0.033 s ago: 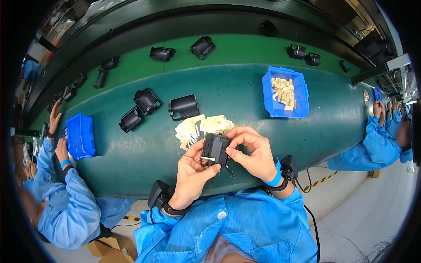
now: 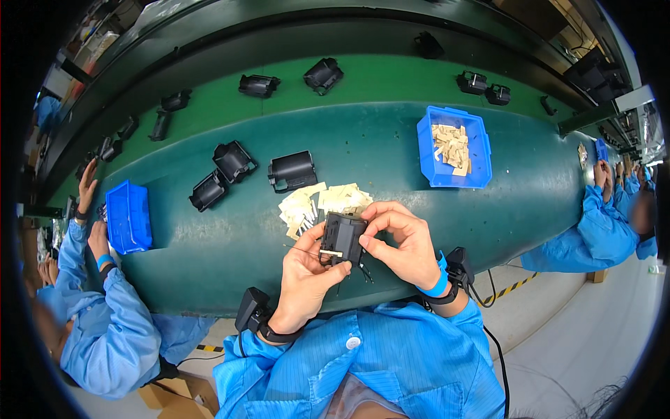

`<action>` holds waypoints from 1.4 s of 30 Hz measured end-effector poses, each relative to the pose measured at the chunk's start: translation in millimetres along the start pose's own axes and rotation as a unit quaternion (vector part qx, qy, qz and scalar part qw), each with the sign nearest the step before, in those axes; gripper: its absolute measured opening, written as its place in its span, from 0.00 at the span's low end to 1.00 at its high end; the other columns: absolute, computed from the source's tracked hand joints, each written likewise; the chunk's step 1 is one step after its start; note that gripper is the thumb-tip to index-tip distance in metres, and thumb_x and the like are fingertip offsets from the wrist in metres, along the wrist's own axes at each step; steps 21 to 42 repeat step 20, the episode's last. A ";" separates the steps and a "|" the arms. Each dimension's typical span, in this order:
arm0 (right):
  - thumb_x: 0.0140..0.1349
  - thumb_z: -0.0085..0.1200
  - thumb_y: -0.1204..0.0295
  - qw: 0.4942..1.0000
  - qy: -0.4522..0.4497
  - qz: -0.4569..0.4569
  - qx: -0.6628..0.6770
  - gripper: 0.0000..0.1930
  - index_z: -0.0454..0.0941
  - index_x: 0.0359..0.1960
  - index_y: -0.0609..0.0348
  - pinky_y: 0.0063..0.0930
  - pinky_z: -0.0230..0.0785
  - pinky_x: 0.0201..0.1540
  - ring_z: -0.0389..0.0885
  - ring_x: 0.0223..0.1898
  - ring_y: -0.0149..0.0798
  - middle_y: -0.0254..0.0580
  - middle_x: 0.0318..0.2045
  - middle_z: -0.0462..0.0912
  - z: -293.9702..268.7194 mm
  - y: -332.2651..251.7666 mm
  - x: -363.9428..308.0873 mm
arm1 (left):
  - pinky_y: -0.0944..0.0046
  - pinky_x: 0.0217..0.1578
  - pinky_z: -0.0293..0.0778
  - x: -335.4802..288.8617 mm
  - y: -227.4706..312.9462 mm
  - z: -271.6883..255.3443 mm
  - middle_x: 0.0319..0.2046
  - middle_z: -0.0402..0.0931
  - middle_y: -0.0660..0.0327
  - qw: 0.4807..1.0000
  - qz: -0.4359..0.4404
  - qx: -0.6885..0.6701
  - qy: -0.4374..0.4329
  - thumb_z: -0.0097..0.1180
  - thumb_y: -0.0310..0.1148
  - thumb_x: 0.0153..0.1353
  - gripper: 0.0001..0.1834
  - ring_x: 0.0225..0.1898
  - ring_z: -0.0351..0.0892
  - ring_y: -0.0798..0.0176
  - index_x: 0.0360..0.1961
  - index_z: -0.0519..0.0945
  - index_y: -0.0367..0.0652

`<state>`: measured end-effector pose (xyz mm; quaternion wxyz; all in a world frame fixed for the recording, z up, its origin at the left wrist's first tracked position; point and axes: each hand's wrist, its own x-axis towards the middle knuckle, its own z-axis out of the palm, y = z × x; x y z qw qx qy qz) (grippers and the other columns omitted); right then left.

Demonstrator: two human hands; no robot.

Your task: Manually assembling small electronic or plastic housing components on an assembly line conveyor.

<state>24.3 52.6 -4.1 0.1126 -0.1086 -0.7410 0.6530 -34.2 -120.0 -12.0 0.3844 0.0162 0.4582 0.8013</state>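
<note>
Close in front of me, a black plastic housing [image 2: 338, 234] with thin dark wires is held above the table edge. A narrow cream strip [image 2: 331, 253] lies across its lower left part. My left hand [image 2: 305, 277] grips the housing from the left and below, with the thumb at its lower edge. On the other side, my right hand [image 2: 399, 239] is closed, thumb and fingertips pinched at the housing's right edge. Anything small between those fingertips is hidden. Just beyond the housing lie two piles of cream paper strips, a left pile [image 2: 299, 208] and a right pile [image 2: 345, 196].
Three black housings [image 2: 292, 171] lie on the green table beyond the piles. A blue bin [image 2: 481, 167] of cream strips stands right, another blue bin [image 2: 130, 220] left. More housings [image 2: 322, 75] sit along the far green strip. A co-worker's sleeve [image 2: 112, 321] is at left; others work at right.
</note>
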 end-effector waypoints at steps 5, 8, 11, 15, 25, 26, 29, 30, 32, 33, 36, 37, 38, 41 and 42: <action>0.50 0.61 0.80 1.000 -0.005 -0.001 0.017 0.04 0.78 0.27 0.63 0.27 0.71 0.49 0.77 0.45 0.34 0.42 0.43 0.77 0.2 1.8 -0.2 | 0.70 0.38 0.76 -0.4 -1.2 0.0 0.44 0.74 0.56 1.000 0.003 -0.005 -0.003 0.57 0.11 0.49 0.33 0.38 0.76 0.69 0.58 0.64 0.30; 0.50 0.60 0.81 1.000 -0.005 -0.004 0.021 0.04 0.78 0.27 0.63 0.26 0.72 0.49 0.78 0.44 0.33 0.42 0.43 0.76 -0.3 1.8 -0.6 | 0.70 0.38 0.76 -0.4 -0.5 1.4 0.44 0.75 0.56 1.000 0.002 -0.006 -0.003 0.57 0.11 0.49 0.33 0.38 0.76 0.69 0.58 0.64 0.30; 0.52 0.59 0.83 0.998 -0.025 0.026 0.045 0.04 0.78 0.28 0.64 0.30 0.67 0.52 0.73 0.48 0.33 0.41 0.46 0.72 -0.5 -2.6 -1.4 | 0.70 0.38 0.76 -1.2 0.0 1.7 0.44 0.75 0.57 1.000 0.002 -0.005 -0.002 0.57 0.11 0.49 0.33 0.37 0.76 0.69 0.58 0.64 0.30; 0.52 0.59 0.83 0.999 -0.020 0.020 0.039 0.05 0.77 0.29 0.64 0.29 0.67 0.52 0.73 0.48 0.33 0.42 0.46 0.72 -0.1 -0.5 -2.4 | 0.70 0.37 0.76 -0.7 -0.5 1.5 0.42 0.76 0.57 1.000 -0.005 -0.001 -0.006 0.57 0.11 0.49 0.32 0.37 0.76 0.70 0.58 0.64 0.30; 0.54 0.57 0.84 0.989 -0.004 0.080 0.128 0.15 0.71 0.43 0.61 0.29 0.68 0.52 0.73 0.48 0.34 0.44 0.46 0.72 1.7 3.5 -3.2 | 0.70 0.36 0.76 1.9 -6.9 -9.2 0.42 0.76 0.56 0.998 -0.033 -0.037 -0.026 0.58 0.12 0.49 0.32 0.38 0.77 0.70 0.58 0.64 0.29; 0.54 0.57 0.84 0.989 -0.004 0.080 0.128 0.15 0.71 0.43 0.61 0.29 0.68 0.52 0.73 0.48 0.34 0.44 0.46 0.72 1.7 3.5 -3.2 | 0.70 0.36 0.76 1.9 -6.9 -9.2 0.42 0.76 0.56 0.998 -0.033 -0.037 -0.026 0.58 0.12 0.49 0.32 0.38 0.77 0.70 0.58 0.64 0.29; 0.54 0.57 0.84 0.989 -0.004 0.080 0.128 0.15 0.71 0.43 0.61 0.29 0.68 0.52 0.73 0.48 0.34 0.44 0.46 0.72 1.7 3.5 -3.2 | 0.70 0.36 0.76 1.9 -6.9 -9.2 0.42 0.76 0.56 0.998 -0.033 -0.037 -0.026 0.58 0.12 0.49 0.32 0.38 0.77 0.70 0.58 0.64 0.29; 0.54 0.57 0.84 0.989 -0.004 0.080 0.128 0.15 0.71 0.43 0.61 0.29 0.68 0.52 0.73 0.48 0.34 0.44 0.46 0.72 1.7 3.5 -3.2 | 0.70 0.36 0.76 1.9 -6.9 -9.2 0.42 0.76 0.56 0.998 -0.033 -0.037 -0.026 0.58 0.12 0.49 0.32 0.38 0.77 0.70 0.58 0.64 0.29; 0.54 0.57 0.84 0.989 -0.004 0.080 0.128 0.15 0.71 0.43 0.61 0.29 0.68 0.52 0.73 0.48 0.34 0.44 0.46 0.72 1.7 3.5 -3.2 | 0.70 0.36 0.76 1.9 -6.9 -9.2 0.42 0.76 0.56 0.998 -0.033 -0.037 -0.026 0.58 0.12 0.49 0.32 0.38 0.77 0.70 0.58 0.64 0.29; 0.54 0.57 0.84 0.989 -0.004 0.080 0.128 0.15 0.71 0.43 0.61 0.29 0.68 0.52 0.73 0.48 0.34 0.44 0.46 0.72 1.7 3.5 -3.2 | 0.70 0.36 0.76 1.9 -6.9 -9.2 0.42 0.76 0.56 0.998 -0.033 -0.037 -0.026 0.58 0.12 0.49 0.32 0.38 0.77 0.70 0.58 0.64 0.29; 0.54 0.57 0.84 0.989 -0.004 0.080 0.128 0.15 0.71 0.43 0.61 0.29 0.68 0.52 0.73 0.48 0.34 0.44 0.46 0.72 1.7 3.5 -3.2 | 0.70 0.36 0.76 1.9 -6.9 -9.2 0.42 0.76 0.56 0.998 -0.033 -0.037 -0.026 0.58 0.12 0.49 0.32 0.38 0.77 0.70 0.58 0.64 0.29; 0.54 0.57 0.84 0.989 -0.004 0.080 0.128 0.15 0.71 0.43 0.61 0.29 0.68 0.52 0.73 0.48 0.34 0.44 0.46 0.72 1.7 3.5 -3.2 | 0.70 0.36 0.76 1.9 -6.9 -9.2 0.42 0.76 0.56 0.998 -0.033 -0.037 -0.026 0.58 0.12 0.49 0.32 0.38 0.77 0.70 0.58 0.64 0.29; 0.54 0.57 0.84 0.989 -0.004 0.080 0.128 0.15 0.71 0.43 0.61 0.29 0.68 0.52 0.73 0.48 0.34 0.44 0.46 0.72 1.7 3.5 -3.2 | 0.70 0.36 0.76 1.9 -6.9 -9.2 0.42 0.76 0.56 0.998 -0.033 -0.037 -0.026 0.58 0.12 0.49 0.32 0.38 0.77 0.70 0.58 0.64 0.29; 0.54 0.57 0.84 0.989 -0.004 0.080 0.128 0.15 0.71 0.43 0.61 0.29 0.68 0.52 0.73 0.48 0.34 0.44 0.46 0.72 1.7 3.5 -3.2 | 0.70 0.36 0.76 1.9 -6.9 -9.2 0.42 0.76 0.56 0.998 -0.033 -0.037 -0.026 0.58 0.12 0.49 0.32 0.38 0.77 0.70 0.58 0.64 0.29; 0.54 0.57 0.84 0.989 -0.004 0.080 0.128 0.15 0.71 0.43 0.61 0.29 0.68 0.52 0.73 0.48 0.34 0.44 0.46 0.72 1.7 3.5 -3.2 | 0.70 0.36 0.76 1.9 -6.9 -9.2 0.42 0.76 0.56 0.998 -0.033 -0.037 -0.026 0.58 0.12 0.49 0.32 0.38 0.77 0.70 0.58 0.64 0.29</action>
